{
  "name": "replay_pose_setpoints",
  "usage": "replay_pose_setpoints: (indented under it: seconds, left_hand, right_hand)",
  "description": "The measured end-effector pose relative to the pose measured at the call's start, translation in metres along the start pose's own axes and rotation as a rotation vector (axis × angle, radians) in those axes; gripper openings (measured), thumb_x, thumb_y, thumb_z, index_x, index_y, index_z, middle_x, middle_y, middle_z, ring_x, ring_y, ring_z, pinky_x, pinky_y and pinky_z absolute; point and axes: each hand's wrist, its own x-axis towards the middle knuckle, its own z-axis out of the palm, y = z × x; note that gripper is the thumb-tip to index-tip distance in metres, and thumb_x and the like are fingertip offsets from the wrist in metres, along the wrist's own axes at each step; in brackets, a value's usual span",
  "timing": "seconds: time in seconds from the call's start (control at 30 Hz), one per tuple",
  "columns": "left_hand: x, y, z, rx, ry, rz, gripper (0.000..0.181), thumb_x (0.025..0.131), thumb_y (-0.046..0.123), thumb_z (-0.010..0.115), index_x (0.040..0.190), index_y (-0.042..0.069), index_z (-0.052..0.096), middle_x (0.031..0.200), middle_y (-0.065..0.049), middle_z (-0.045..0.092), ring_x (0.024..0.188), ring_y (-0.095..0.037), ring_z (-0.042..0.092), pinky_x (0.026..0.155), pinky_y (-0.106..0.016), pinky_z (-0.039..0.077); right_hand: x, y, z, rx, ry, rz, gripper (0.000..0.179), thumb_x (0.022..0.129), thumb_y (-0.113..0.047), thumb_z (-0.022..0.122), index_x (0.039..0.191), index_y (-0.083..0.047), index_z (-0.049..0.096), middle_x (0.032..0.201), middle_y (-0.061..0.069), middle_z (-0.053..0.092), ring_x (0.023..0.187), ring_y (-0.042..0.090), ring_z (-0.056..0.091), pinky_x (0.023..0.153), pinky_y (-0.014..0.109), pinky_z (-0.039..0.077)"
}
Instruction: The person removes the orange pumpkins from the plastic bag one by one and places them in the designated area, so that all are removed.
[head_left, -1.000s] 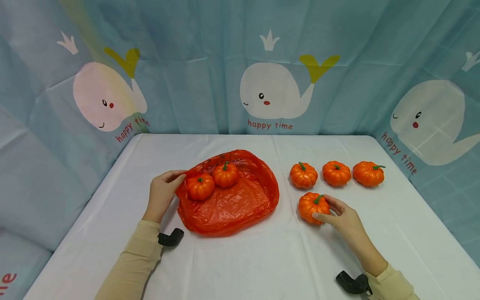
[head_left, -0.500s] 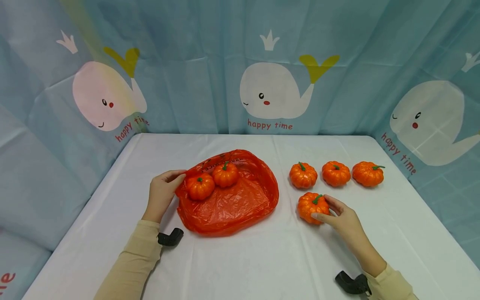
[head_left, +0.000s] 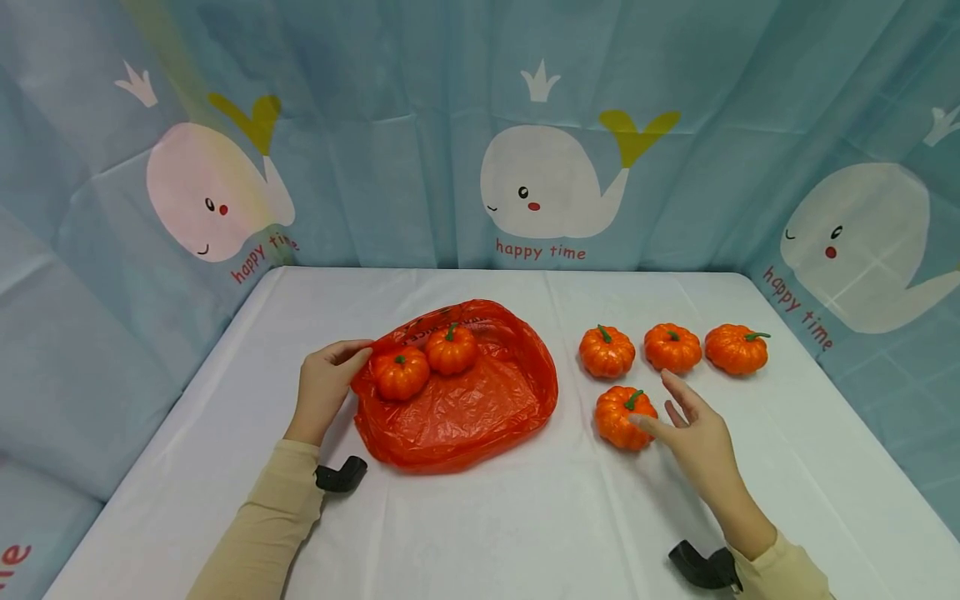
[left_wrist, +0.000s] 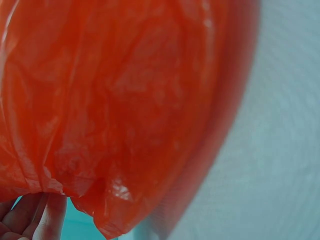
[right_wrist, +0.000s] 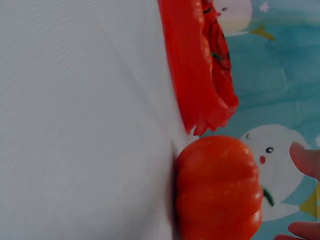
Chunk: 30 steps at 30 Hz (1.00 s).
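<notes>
Item one: the left hand (head_left: 330, 387), its thumb and fingers pinched on the left rim of a crinkled, translucent red plastic bag (head_left: 465, 429), which lay mouth upward on the white cloth-covered tabletop (head_left: 480, 542) with two small orange, green-stemmed pumpkins (head_left: 402, 373) inside. Item two: the right hand (head_left: 701, 442), its thumb and fingers spread wide, held just off a single glossy, ribbed orange pumpkin (head_left: 618, 421) that sat right of the bag. Item three: three similar orange pumpkins (head_left: 672, 347), which stood in a row behind.
</notes>
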Motion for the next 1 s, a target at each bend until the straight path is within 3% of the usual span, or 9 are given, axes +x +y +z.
replay_pose_setpoints:
  seconds: [0.13,0.3,0.53,0.77,1.0]
  left_hand:
    - [0.000,0.000,-0.001,-0.002,-0.001,-0.001,0.040,0.099,0.037,0.060,0.124,0.008,0.069,0.127,-0.014,0.067,0.116,-0.022,0.058,0.078,-0.005,0.048]
    - [0.000,0.001,-0.001,-0.004,0.000,0.002,0.039,0.099,0.037,0.060,0.124,0.008,0.069,0.127,-0.014,0.067,0.117,-0.022,0.058,0.079,-0.004,0.047]
    - [-0.002,0.001,-0.001,0.000,-0.002,0.002,0.039,0.099,0.035,0.060,0.125,0.008,0.068,0.129,-0.014,0.067,0.119,-0.024,0.058,0.079,-0.004,0.047]
    - [-0.002,0.001,-0.001,0.002,0.001,0.003,0.039,0.099,0.035,0.060,0.126,0.008,0.068,0.129,-0.014,0.067,0.120,-0.025,0.058,0.079,-0.004,0.047]
    - [-0.001,0.001,-0.001,-0.003,0.001,0.009,0.039,0.099,0.035,0.060,0.125,0.007,0.069,0.128,-0.014,0.067,0.119,-0.024,0.058,0.079,-0.003,0.046]
  right_hand:
    - [-0.002,-0.011,0.005,0.047,0.025,-0.071,0.083,0.086,-0.026,0.079,0.153,-0.005,0.035,0.159,0.013,0.038,0.144,0.035,0.038,0.103,0.023,0.039]
    - [0.000,-0.020,0.018,0.102,-0.012,-0.106,0.081,0.085,-0.024,0.080,0.151,-0.005,0.039,0.157,0.011,0.040,0.146,0.029,0.037,0.101,0.015,0.040]
    - [0.010,-0.036,0.041,0.149,-0.092,-0.104,0.079,0.082,-0.023,0.082,0.149,-0.006,0.043,0.156,0.009,0.042,0.145,0.027,0.039,0.107,0.029,0.040]
    - [0.026,-0.048,0.069,0.220,-0.155,-0.143,0.074,0.082,-0.015,0.082,0.146,-0.005,0.046,0.152,0.010,0.048,0.144,0.026,0.042,0.110,0.036,0.039]
    - [0.034,-0.061,0.096,0.232,-0.218,-0.164,0.076,0.082,-0.022,0.082,0.146,-0.005,0.046,0.152,0.011,0.047,0.144,0.027,0.042,0.111,0.042,0.041]
